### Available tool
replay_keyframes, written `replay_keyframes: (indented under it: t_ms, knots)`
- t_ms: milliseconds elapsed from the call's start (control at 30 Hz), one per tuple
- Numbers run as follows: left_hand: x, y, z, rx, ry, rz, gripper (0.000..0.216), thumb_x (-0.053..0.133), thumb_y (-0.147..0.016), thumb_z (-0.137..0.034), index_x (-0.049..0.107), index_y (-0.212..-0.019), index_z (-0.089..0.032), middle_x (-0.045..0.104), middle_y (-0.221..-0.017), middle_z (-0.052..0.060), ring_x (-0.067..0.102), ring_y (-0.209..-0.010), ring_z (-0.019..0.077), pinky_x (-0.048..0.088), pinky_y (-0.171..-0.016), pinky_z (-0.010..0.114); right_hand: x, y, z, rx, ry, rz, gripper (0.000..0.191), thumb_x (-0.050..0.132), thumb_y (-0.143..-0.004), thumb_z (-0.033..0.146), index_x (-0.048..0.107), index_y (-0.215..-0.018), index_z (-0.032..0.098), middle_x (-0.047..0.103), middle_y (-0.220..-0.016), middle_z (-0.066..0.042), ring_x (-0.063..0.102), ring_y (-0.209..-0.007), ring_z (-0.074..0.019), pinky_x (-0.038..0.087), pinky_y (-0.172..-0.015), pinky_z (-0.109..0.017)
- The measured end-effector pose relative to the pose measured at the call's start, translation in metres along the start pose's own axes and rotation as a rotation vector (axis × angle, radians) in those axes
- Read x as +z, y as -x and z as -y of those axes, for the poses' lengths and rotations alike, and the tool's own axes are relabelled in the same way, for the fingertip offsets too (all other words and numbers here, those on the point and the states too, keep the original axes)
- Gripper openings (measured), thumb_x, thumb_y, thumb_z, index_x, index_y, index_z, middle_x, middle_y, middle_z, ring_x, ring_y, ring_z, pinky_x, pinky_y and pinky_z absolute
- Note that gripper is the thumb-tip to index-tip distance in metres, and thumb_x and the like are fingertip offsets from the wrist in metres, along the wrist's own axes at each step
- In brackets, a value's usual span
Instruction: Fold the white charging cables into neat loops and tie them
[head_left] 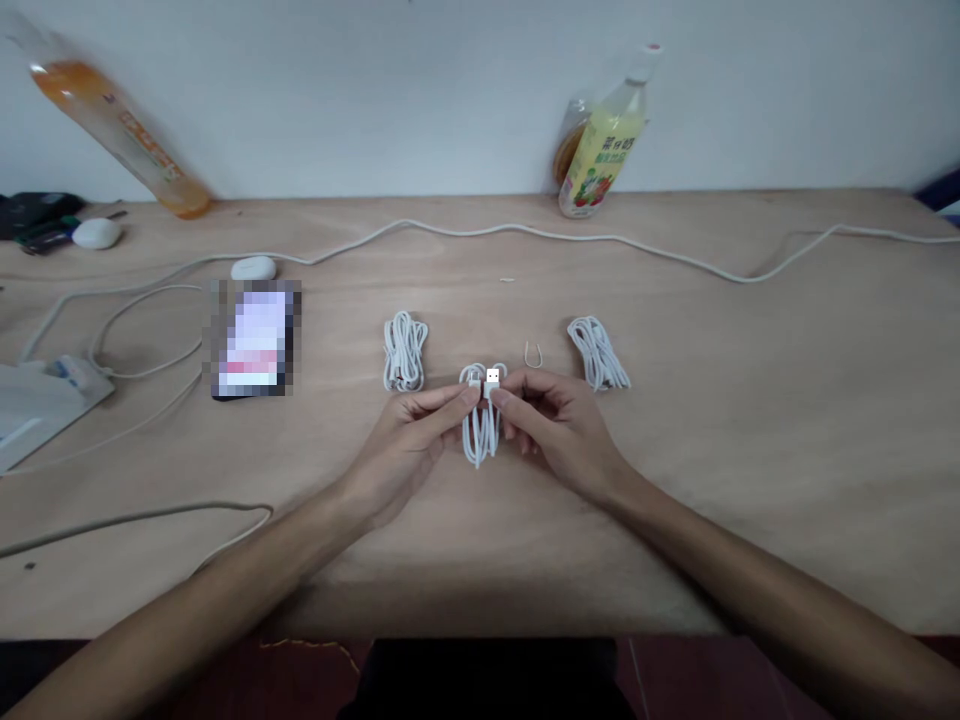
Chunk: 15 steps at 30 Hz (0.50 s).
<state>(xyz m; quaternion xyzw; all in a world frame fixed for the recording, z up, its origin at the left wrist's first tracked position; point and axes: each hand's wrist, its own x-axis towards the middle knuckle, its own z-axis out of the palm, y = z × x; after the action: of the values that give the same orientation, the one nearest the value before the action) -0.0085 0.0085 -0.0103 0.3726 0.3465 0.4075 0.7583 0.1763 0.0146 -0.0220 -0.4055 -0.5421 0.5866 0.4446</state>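
Note:
My left hand (411, 442) and my right hand (553, 425) meet at the middle of the wooden table (750, 450). Both pinch a coiled white USB cable (481, 432) at its upper end, where a white plug (492, 377) shows between the fingertips. The rest of the coil hangs down between my hands. A second bundled white cable (405, 352) lies just beyond my left hand. A third bundled cable (598, 352) lies beyond my right hand. A small loose wire tie (533, 354) rests on the table just above my right hand.
A phone (253, 340) lies at left, with a white earbud case (253, 268) behind it. A long white cord (570, 238) runs across the back. Two drink bottles (604, 145) (120, 130) stand by the wall. Papers (37, 405) sit at the far left.

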Motion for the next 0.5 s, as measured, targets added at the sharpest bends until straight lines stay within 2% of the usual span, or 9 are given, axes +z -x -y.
replay_keyframes:
  t_ms: [167,500]
  knots:
    - [-0.0009,0.0003,0.0005,0.0,0.004,0.004,0.023,0.083,-0.097,-0.04,0.092,-0.102,-0.02,0.084,-0.094,0.008,0.074,-0.093,0.0216,0.055,-0.09,0.033,-0.0012,-0.0002,-0.0014,0.001,-0.001,0.007,0.033,0.077,-0.096,0.048,0.068,-0.08,0.021,0.059,-0.064,0.005,0.046,-0.05,-0.0087,0.037,-0.045,-0.023]
    - [-0.0011,-0.0002,0.0008,-0.003,0.001,0.0,0.022,0.083,-0.097,-0.04,0.092,-0.101,-0.02,0.083,-0.094,0.008,0.074,-0.092,0.0215,0.056,-0.09,0.034,-0.001,0.0002,-0.0009,0.002,-0.009,0.011,0.034,0.079,-0.094,0.048,0.067,-0.078,0.021,0.059,-0.063,0.005,0.046,-0.049,-0.0089,0.036,-0.046,-0.024]
